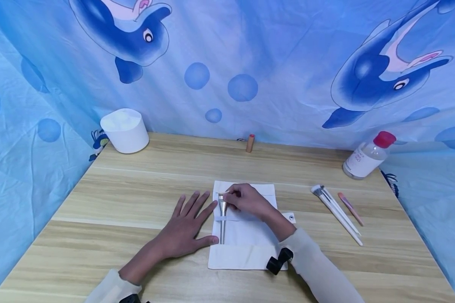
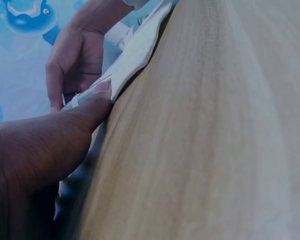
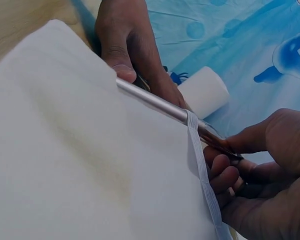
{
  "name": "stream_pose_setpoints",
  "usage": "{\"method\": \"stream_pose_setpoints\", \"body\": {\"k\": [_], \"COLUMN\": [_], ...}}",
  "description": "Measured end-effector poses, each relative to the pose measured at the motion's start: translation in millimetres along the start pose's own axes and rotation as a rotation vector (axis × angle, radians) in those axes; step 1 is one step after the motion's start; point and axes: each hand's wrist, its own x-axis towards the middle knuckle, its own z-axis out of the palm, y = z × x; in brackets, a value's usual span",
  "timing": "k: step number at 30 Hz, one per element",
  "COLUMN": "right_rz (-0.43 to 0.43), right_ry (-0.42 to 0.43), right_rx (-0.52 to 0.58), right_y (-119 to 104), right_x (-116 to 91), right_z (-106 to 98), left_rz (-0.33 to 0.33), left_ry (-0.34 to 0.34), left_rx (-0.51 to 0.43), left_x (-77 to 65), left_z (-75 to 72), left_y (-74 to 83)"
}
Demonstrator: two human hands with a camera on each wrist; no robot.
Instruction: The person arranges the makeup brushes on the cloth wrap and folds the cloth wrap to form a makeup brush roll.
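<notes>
- Wooden table [image 1: 136, 181]: carries all items below; far edge meets a blue backdrop [image 1: 220, 46] printed with dolphins and bubbles.
- White cloth wrap [image 1: 250, 235], one: laid open about midway between the table's left and right edges; flap [image 1: 246, 257] along its near edge, tab with round snap [image 1: 291, 217] projecting past its right edge, elastic strip [image 3: 198, 150] running across.
- Silver brush [image 1: 222, 229], one: on the wrap, lengthwise beside its left edge, handle passing under the elastic strip.
- Right hand [image 1: 248, 200]: over the wrap's upper part; thumb and fingers pinch the head end of the silver brush. Black wrist device [image 1: 279, 261] at the cuff.
- Left hand [image 1: 183, 233]: palm down, fingers spread on the table beside the wrap's left edge; thumb tip rests on that edge, near the lower end of the silver brush's handle.
- White-handled brushes [image 1: 338, 216], two: side by side, slanting, toward the table's right edge.
- Pink brush [image 1: 350, 209], one: just right of that pair.
- Clear bottle [image 1: 364, 162], red cap, white label: near the far right corner.
- Brown tube [image 1: 250, 144], red top: upright by the far edge, near its middle.
- White container [image 1: 126, 136], round: at the far left corner.
</notes>
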Motion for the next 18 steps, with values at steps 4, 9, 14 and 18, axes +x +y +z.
{"method": "stream_pose_setpoints", "body": {"k": [4,9,14,18], "right_rz": [0.012,-0.008,0.002,-0.002], "right_ry": [-0.022,-0.068,-0.122,-0.131], "right_rx": [-0.057,-0.084,-0.088,-0.123], "right_y": [0.5,-0.1,-3.0,-4.5], "right_x": [-2.0,-2.5,-4.4,-7.4], "right_z": [-0.2,-2.7,-5.0,-4.4], "left_rz": [0.001,-0.003,-0.005,-0.001], "left_ry": [-0.006,-0.009,-0.014,-0.017], "left_rx": [0.010,0.017,0.012,0.009], "left_x": [-0.6,-1.2,-0.5,0.6], "left_z": [-1.2,-2.2,-0.9,-0.6], "left_y": [0.7,0.8,0.4,0.5]}}
